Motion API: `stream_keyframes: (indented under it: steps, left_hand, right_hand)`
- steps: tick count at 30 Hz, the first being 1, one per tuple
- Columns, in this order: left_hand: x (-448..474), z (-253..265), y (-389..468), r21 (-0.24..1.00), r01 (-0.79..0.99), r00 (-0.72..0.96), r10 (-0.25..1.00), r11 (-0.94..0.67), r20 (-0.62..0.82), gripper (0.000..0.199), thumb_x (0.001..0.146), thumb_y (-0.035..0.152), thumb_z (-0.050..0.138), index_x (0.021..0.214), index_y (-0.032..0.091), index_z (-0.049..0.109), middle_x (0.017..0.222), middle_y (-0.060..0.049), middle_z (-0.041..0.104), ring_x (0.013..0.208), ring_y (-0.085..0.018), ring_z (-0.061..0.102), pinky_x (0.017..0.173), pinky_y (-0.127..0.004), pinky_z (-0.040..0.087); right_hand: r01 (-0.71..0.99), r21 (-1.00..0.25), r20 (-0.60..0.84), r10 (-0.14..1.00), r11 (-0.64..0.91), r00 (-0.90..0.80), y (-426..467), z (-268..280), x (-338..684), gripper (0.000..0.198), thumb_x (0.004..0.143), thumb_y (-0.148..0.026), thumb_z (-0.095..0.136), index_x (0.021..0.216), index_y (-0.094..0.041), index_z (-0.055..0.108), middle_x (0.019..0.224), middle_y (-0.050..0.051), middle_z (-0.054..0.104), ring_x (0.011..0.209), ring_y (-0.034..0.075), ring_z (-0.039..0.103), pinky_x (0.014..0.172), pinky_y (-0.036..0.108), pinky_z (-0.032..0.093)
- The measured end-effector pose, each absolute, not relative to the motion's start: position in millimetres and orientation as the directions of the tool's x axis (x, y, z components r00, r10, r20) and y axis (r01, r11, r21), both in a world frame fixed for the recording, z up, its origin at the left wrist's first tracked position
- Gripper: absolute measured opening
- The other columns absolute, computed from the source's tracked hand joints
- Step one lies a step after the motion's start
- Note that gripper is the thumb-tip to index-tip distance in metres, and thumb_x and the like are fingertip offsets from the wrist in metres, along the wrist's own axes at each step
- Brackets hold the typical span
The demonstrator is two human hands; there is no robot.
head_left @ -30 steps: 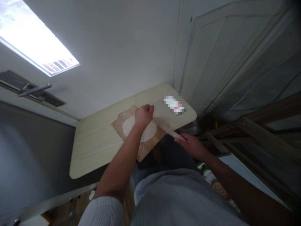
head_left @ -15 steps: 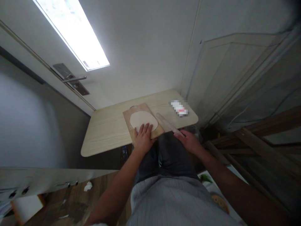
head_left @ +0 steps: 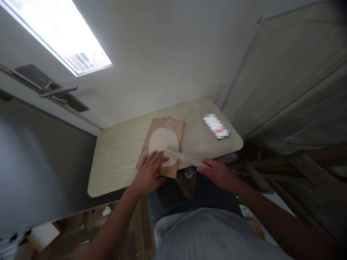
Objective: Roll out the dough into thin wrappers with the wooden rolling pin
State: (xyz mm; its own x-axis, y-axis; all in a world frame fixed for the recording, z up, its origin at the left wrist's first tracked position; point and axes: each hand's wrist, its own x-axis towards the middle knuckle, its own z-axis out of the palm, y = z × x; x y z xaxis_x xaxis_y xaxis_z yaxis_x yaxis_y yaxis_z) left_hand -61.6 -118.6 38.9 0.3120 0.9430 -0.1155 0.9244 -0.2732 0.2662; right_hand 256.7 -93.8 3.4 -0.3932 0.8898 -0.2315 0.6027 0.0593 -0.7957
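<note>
A round, flat sheet of pale dough [head_left: 162, 139] lies on a wooden cutting board [head_left: 177, 126] with a metal handle at its far edge. My left hand [head_left: 148, 174] has its fingers spread over the near left part of the board, with fingertips at the dough's near edge. My right hand [head_left: 219, 174] is closed round the near end of a slim wooden rolling pin [head_left: 187, 158]. The pin's far end is over the near right part of the dough, close to my left fingers; whether it presses on the dough I cannot tell.
The board rests at the near edge of a light wooden table [head_left: 116, 151]. A blurred-out phone-like object [head_left: 216, 126] lies on the table's right side. Behind stands a white door with a metal handle [head_left: 61, 91]. Wooden beams [head_left: 311, 173] are at the right.
The board has turned clockwise with the dough on it. My left hand has shifted left towards the board's near left corner. The rolling pin has moved from beside the board to over the dough.
</note>
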Motion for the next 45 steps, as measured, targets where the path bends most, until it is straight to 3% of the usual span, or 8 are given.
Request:
stream_keyframes:
  steps: [5, 7, 13, 18, 26, 29, 35, 45]
  left_hand:
    - [-64, 46, -86, 0.555, 0.828, 0.035, 0.995, -0.081, 0.094, 0.028, 0.087, 0.029, 0.05, 0.111, 0.03, 0.066, 0.131, -0.004, 0.066, 0.127, -0.02, 0.058, 0.112, -0.038, 0.045]
    - [-54, 42, -67, 0.561, 0.827, -0.077, 0.981, -0.036, 0.177, 0.028, 0.094, 0.034, 0.045, 0.113, 0.028, 0.065, 0.129, -0.006, 0.066, 0.126, -0.02, 0.058, 0.111, -0.039, 0.045]
    - [-55, 20, -30, 0.472, 0.876, 0.007, 0.981, -0.1, 0.195, 0.032, 0.099, 0.043, 0.049, 0.121, 0.027, 0.065, 0.144, -0.006, 0.059, 0.138, -0.024, 0.048, 0.12, -0.048, 0.033]
    - [-87, -4, -29, 0.649, 0.758, -0.222, 0.96, 0.06, 0.17, 0.039, 0.099, 0.047, 0.046, 0.117, 0.021, 0.069, 0.133, -0.011, 0.066, 0.13, -0.026, 0.057, 0.115, -0.047, 0.042]
    - [-74, -11, -51, 0.587, 0.804, -0.276, 0.935, 0.097, 0.224, 0.04, 0.097, 0.044, 0.051, 0.126, 0.019, 0.061, 0.145, -0.015, 0.055, 0.14, -0.03, 0.047, 0.119, -0.052, 0.034]
    - [-60, 2, -48, 0.551, 0.834, -0.208, 0.933, 0.013, 0.293, 0.04, 0.098, 0.043, 0.052, 0.128, 0.018, 0.059, 0.145, -0.016, 0.054, 0.14, -0.03, 0.046, 0.119, -0.052, 0.033]
    - [-24, 19, -34, 0.399, 0.854, 0.262, 0.938, -0.335, 0.226, 0.035, 0.101, 0.043, 0.048, 0.128, 0.025, 0.059, 0.145, -0.008, 0.056, 0.141, -0.026, 0.043, 0.121, -0.051, 0.027]
    - [-6, 17, -10, 0.249, 0.927, 0.257, 0.958, -0.281, 0.126, 0.041, 0.104, 0.043, 0.035, 0.138, 0.029, 0.053, 0.153, -0.007, 0.049, 0.144, -0.03, 0.037, 0.119, -0.06, 0.023]
  right_hand:
    - [0.574, -0.818, -0.317, 0.855, -0.028, -0.411, -98, 10, 244, 0.034, 0.091, -0.054, 0.058, 0.094, -0.022, 0.069, 0.079, 0.002, 0.069, 0.072, 0.019, 0.062, 0.065, 0.03, 0.039]
    - [0.556, -0.83, -0.322, 0.844, -0.033, -0.43, -100, 9, 236, 0.033, 0.091, -0.053, 0.059, 0.096, -0.022, 0.069, 0.082, 0.002, 0.071, 0.074, 0.019, 0.063, 0.066, 0.03, 0.04]
    - [0.529, -0.848, -0.332, 0.818, -0.041, -0.469, -111, 0, 218, 0.03, 0.093, -0.05, 0.058, 0.096, -0.022, 0.069, 0.083, 0.002, 0.071, 0.074, 0.018, 0.063, 0.065, 0.029, 0.039]
    - [0.499, -0.863, -0.346, 0.816, -0.083, -0.463, -114, -2, 219, 0.03, 0.094, -0.049, 0.058, 0.098, -0.021, 0.069, 0.081, 0.001, 0.069, 0.071, 0.016, 0.061, 0.064, 0.027, 0.039]
    - [0.61, -0.792, -0.37, 0.82, -0.032, -0.437, -97, 6, 230, 0.034, 0.092, -0.052, 0.059, 0.09, -0.02, 0.069, 0.073, 0.001, 0.065, 0.068, 0.016, 0.059, 0.062, 0.028, 0.036]
    - [0.619, -0.785, -0.358, 0.821, -0.008, -0.444, -93, 8, 232, 0.034, 0.092, -0.052, 0.058, 0.086, -0.02, 0.067, 0.071, 0.0, 0.063, 0.066, 0.016, 0.057, 0.062, 0.028, 0.036]
    - [0.636, -0.772, -0.372, 0.819, -0.012, -0.436, -93, 9, 233, 0.033, 0.092, -0.051, 0.059, 0.089, -0.02, 0.068, 0.075, 0.002, 0.068, 0.068, 0.017, 0.06, 0.062, 0.028, 0.037]
    - [0.667, -0.742, -0.351, 0.886, -0.065, -0.303, -96, 10, 237, 0.037, 0.091, -0.056, 0.06, 0.103, -0.022, 0.068, 0.089, 0.003, 0.073, 0.078, 0.019, 0.066, 0.07, 0.03, 0.043]
